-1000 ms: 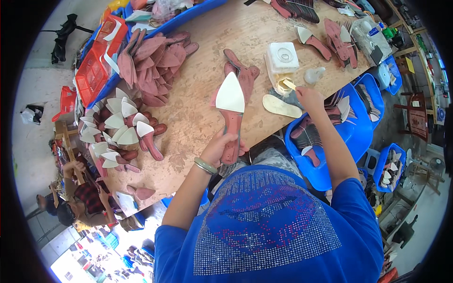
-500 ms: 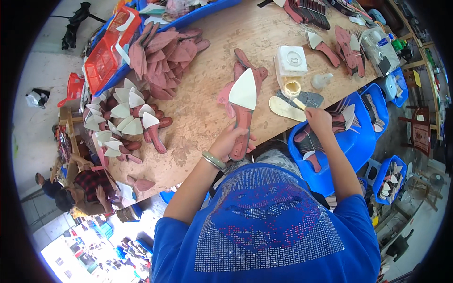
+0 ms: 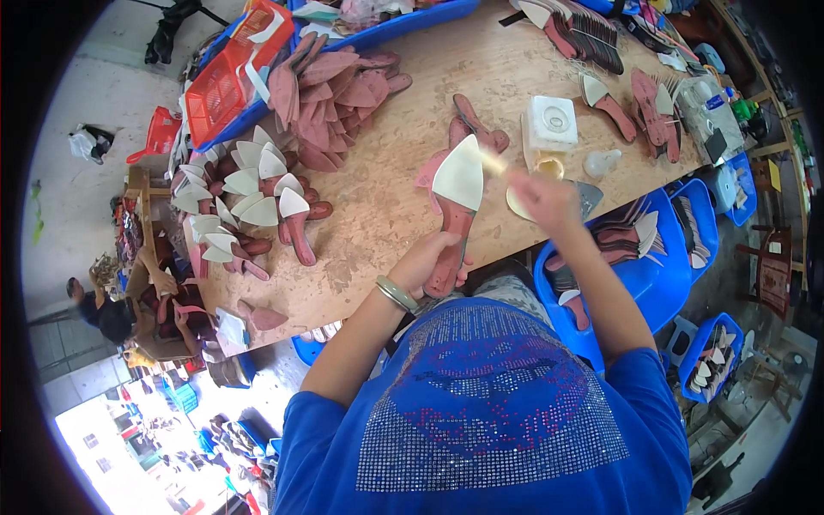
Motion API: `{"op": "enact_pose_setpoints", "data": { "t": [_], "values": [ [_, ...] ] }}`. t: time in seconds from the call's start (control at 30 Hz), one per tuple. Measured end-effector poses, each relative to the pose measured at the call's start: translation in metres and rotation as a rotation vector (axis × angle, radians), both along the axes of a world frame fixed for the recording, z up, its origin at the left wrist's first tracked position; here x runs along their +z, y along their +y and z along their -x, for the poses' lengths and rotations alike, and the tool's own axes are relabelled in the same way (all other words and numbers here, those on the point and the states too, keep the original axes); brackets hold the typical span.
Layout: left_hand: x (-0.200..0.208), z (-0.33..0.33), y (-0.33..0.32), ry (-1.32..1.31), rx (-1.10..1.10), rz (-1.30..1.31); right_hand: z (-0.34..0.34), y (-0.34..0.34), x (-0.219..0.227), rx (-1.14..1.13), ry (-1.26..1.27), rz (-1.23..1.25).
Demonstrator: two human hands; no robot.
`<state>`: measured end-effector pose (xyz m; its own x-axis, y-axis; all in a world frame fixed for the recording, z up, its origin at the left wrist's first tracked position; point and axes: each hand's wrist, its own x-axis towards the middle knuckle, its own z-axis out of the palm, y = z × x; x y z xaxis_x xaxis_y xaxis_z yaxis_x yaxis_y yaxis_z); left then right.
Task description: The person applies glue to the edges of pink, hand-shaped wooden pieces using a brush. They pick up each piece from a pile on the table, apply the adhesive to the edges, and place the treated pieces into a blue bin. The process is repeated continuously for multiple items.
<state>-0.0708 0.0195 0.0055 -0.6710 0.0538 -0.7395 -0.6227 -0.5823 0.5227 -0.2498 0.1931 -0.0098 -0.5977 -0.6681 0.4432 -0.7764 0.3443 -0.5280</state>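
The red insole (image 3: 458, 225), with its pointed white toe (image 3: 458, 176), is held over the near edge of the tabletop (image 3: 378, 227), toe pointing away. It is judged light, fairly stiff and best gripped by the narrow heel. That heel is wrapped by the closed fingers of the left hand (image 3: 427, 262), thumb on top. A blurred, pale stick (image 3: 494, 163) is gripped in the right hand's (image 3: 547, 199) curled fingers, just beside the toe; whether it is touched cannot be told.

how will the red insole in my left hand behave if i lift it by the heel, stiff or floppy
Probably stiff: the left hand grips the insole near its heel, and the white toe piece shows no obvious droop. Likely light, being slim and held one-handed.
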Motion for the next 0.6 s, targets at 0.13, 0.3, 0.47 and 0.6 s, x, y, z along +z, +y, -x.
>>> {"op": "enact_pose_setpoints", "data": {
  "t": [0.13, 0.3, 0.47, 0.6],
  "values": [
    [-0.002, -0.006, -0.004, 0.001, -0.037, -0.063, -0.008, -0.013, -0.028, 0.144, 0.045, 0.01],
    [0.005, -0.008, -0.008, 0.022, -0.013, 0.095, 0.079, 0.009, -0.048, -0.33, -0.111, 0.049],
    [-0.028, -0.025, -0.019, 0.179, -0.349, 1.579, 0.07, 0.068, -0.018, -0.251, -0.674, -0.041],
    [-0.01, -0.028, -0.024, 0.208, -0.302, 1.725, 0.044, 0.082, -0.004, -0.294, -0.609, -0.103]
  ]
}}
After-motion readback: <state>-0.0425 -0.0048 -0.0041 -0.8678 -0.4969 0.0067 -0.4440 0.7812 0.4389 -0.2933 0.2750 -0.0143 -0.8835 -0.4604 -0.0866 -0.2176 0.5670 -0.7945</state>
